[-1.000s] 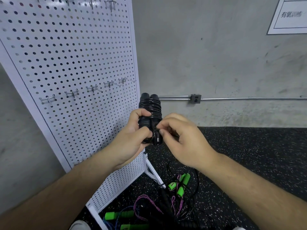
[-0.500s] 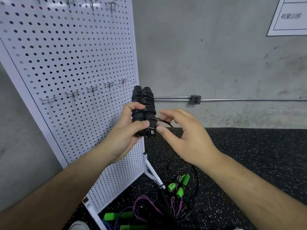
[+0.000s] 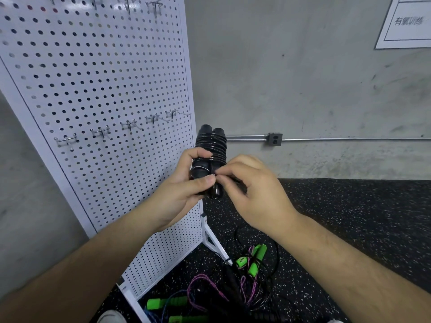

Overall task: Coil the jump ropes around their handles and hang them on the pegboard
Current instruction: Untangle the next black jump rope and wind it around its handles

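Head view: the left hand (image 3: pixel 179 190) is curled round the lower half of the black jump rope (image 3: pixel 211 145), thumb across the front, holding its two handles upright side by side near the middle of the frame. The right hand (image 3: pixel 254 194), at 3 o'clock of the bundle and touching it, pinches the cord's loose end between thumb and forefinger against the lower handles. Glossy coils wrap the handles above the fingers. At 10 o'clock stands the white pegboard (image 3: pixel 105 89), with a row of bare metal hooks (image 3: pixel 102 131) near the bundle. At 6 o'clock, on the speckled black floor (image 3: pixel 349 217), lie tangled ropes with green handles (image 3: pixel 254 259). A grey outlet box (image 3: pixel 274 139) sits on the concrete wall (image 3: pixel 279 78) at 2 o'clock of the bundle.
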`<state>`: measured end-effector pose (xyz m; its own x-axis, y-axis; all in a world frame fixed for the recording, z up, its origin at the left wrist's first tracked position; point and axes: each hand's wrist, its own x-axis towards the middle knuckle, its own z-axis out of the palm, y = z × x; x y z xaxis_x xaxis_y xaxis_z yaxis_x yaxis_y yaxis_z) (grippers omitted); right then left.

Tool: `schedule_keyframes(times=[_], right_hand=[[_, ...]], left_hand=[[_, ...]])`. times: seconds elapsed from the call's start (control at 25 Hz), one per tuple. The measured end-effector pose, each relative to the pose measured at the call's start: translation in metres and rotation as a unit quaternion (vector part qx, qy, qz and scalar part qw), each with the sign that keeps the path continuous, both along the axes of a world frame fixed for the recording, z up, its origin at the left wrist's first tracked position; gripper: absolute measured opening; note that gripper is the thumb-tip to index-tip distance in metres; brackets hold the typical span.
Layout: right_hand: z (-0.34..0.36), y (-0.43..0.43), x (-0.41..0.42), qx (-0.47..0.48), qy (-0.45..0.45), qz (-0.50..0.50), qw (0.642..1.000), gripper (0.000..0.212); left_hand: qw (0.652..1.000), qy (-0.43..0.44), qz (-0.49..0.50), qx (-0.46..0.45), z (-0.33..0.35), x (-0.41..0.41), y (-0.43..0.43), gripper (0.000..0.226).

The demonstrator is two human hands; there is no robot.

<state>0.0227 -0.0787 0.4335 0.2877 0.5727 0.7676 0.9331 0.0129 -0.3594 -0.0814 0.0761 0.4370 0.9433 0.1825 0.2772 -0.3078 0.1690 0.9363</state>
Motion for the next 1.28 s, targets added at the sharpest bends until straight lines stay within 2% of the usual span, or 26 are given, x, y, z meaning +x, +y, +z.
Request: schedule_keyframes(times=[0.12,0.44,0.68,0.8,1.0,1.08,1.16,1.24,1.28], right_hand=[[0.003,-0.005,0.005,-0.022,0.004,-0.005,1.000,0.021],[-0.004,-0.001,0.003,-0.006,-0.058,-0.031,0.998,0.010],[0.000,-0.007,0.014,-0.027,0.021,-0.007,0.999,0.013],[-0.003,-0.005,0.011,-0.012,0.018,-0.002,1.000,0.007],[-0.008,0.002,0.006,0.010,0.005,-0.026,1.000,0.011],[-0.010,0.003,0.005,-0.007,0.057,-0.039,0.998,0.015],[-0.009,0.003,-0.002,-0.053,0.158,-0.050,0.985,0.026],[-0.011,0.007,-0.010,-0.088,0.296,-0.035,0.950,0.037],[-0.013,0.010,-0.013,-0.091,0.368,-0.019,0.925,0.044]], left_hand=[[0.999,-0.012,0.022,-0.020,0.005,-0.001,0.007,0.042],[1.000,-0.012,0.008,0.005,-0.006,0.001,-0.002,0.041],[0.999,-0.024,0.031,-0.006,-0.001,0.000,0.005,0.043],[0.999,-0.018,0.028,0.026,-0.005,0.002,0.003,0.046],[0.997,0.033,0.019,0.067,-0.014,0.003,-0.004,0.056],[0.990,0.051,0.064,0.115,-0.014,0.003,-0.002,0.071],[0.965,0.087,0.130,0.209,-0.013,0.004,-0.002,0.090],[0.930,0.123,0.143,0.316,-0.016,0.003,-0.007,0.102],[0.923,0.134,0.129,0.337,-0.019,0.002,-0.008,0.107]])
